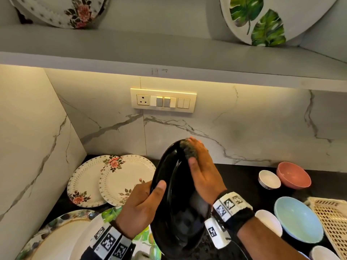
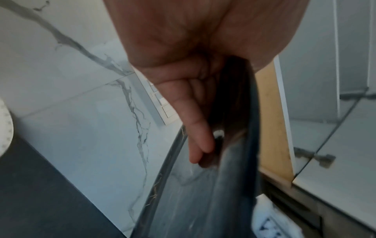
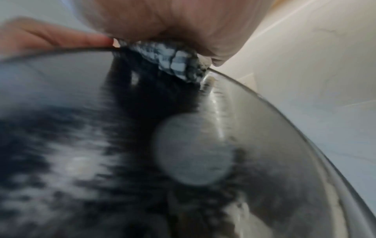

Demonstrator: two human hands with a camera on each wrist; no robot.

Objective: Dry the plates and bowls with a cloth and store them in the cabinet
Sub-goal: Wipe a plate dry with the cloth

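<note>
Head view is showing you standing at a dark countertop (image 1: pixel 244 177) under a grey cabinet shelf (image 1: pixel 169 59), and you are holding a large black plate (image 1: pixel 174 194) up in front of you, off the counter and tilted nearly on edge, its long axis running from near your body up and away toward the marble wall. Your left hand (image 1: pixel 142 203) is gripping the plate's left rim low down, thumb hooked over the front face and fingers (image 2: pixel 195 122) lying along the back. Your right hand (image 1: pixel 202 171) is sitting higher, near the far top edge, with fingers mostly straight and pressing a bunched checked cloth (image 3: pixel 173 58) against the inner face just below the rim. So the cloth is working the upper end while the lower end nearest you, below your right wrist, is lying uncovered; the next wiping stroke would likely need to travel down that long axis toward you, and the right hand is the one placed to do it. The plate is looking glossy black, with blurred reflections across it in the right wrist view, too smeared to tell whether water is remaining. Smaller things around it: two floral plates (image 1: pixel 120 177) are resting overlapped on the counter to the left, and a pale blue bowl (image 1: pixel 298 218), a pink bowl (image 1: pixel 293 175) and a small white bowl (image 1: pixel 269 179) are waiting to the right.
</note>
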